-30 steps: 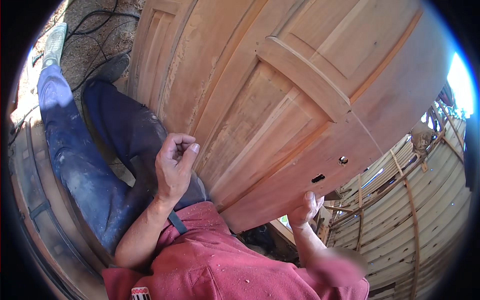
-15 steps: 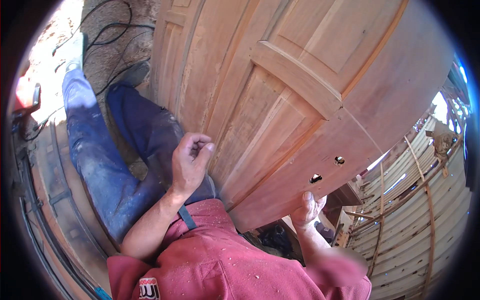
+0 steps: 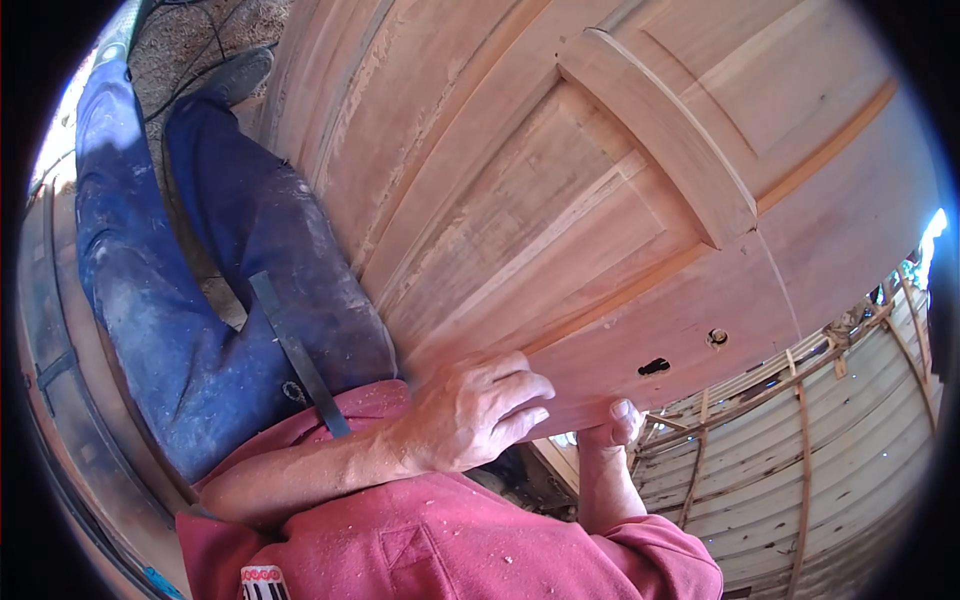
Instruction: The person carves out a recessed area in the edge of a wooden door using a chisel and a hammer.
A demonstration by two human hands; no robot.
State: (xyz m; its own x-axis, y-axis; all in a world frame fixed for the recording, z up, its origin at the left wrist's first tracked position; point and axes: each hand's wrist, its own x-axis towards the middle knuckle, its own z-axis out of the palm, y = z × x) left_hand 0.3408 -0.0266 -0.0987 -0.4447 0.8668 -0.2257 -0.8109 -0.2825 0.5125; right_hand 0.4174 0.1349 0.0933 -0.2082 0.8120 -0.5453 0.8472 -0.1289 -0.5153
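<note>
A bare wooden panel door (image 3: 560, 200) leans in front of me, with raised frames and moulding strips. Two cut holes, a keyhole-shaped slot (image 3: 654, 367) and a round hole (image 3: 717, 338), go through its smooth edge board. At the board's near end, my left hand (image 3: 475, 410) is closed with curled fingers against or just over the wood; whatever is in them, if anything, is hidden. My right hand (image 3: 612, 432) grips the door's lower right edge, thumb on the face and fingers out of sight behind it.
My legs in dusty blue trousers (image 3: 170, 330) stand left of the door, a dark strap (image 3: 300, 355) hanging at the waist. Black cables (image 3: 205, 50) lie on the rough ground at top left. A corrugated metal sheet wall with wooden battens (image 3: 750, 460) curves along the right.
My left hand has come down and right, from in front of my thigh to the door's near end. The view has shifted closer over the door; my right hand still holds its edge.
</note>
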